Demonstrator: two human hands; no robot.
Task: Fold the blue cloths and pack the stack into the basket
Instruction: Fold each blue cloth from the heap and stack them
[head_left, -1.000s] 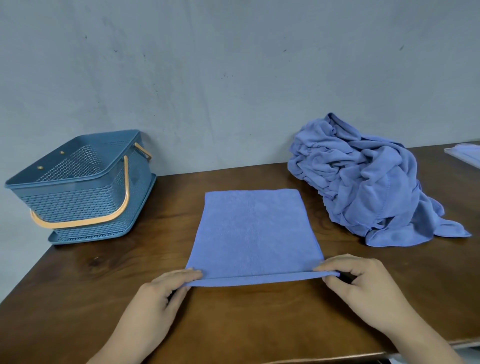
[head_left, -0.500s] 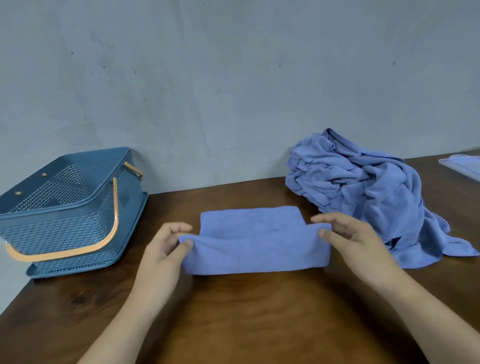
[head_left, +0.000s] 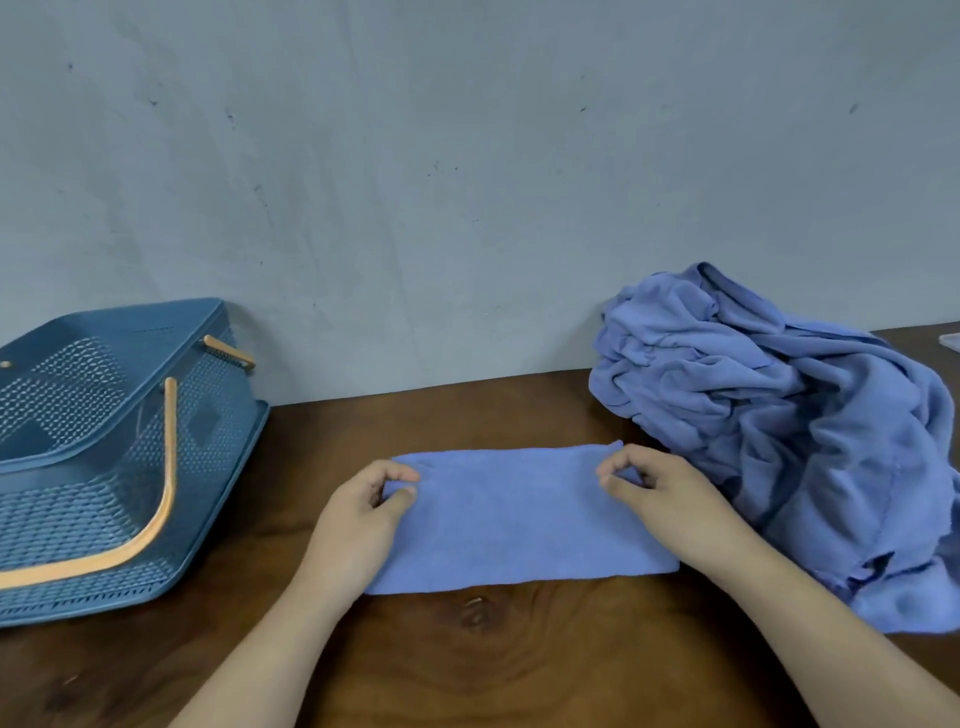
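From the head camera, a dark wooden worktop (head_left: 493, 665) fills the lower half of the frame and a plain grey wall (head_left: 467, 182) fills the upper half. In the lower middle lies a blue cloth (head_left: 519, 525), flat on the wood as a wide, short band with its long edges running left to right. The left hand (head_left: 363, 525) rests on the cloth's left end, with its thumb and forefinger closed in a pinch on the upper left corner; the right hand (head_left: 670, 499) sits on the right end the same way, its thumb and forefinger nipping the upper right corner. Both forearms reach in from the bottom of the frame.

At the right of the frame, just beside the cloth's far right corner and close behind the right hand, a rumpled heap of cloths (head_left: 779, 415) of the same blue is piled against the wall, and its lower folds spill toward the right edge. At the left of the frame, well apart from the cloth, stands a blue latticed basket (head_left: 218, 431), cut off by the left edge; its orange handle (head_left: 167, 467) is swung down along the near side. At the far right edge, behind the heap, a sliver of a pale flat thing (head_left: 949, 343) shows; I cannot tell what it is.
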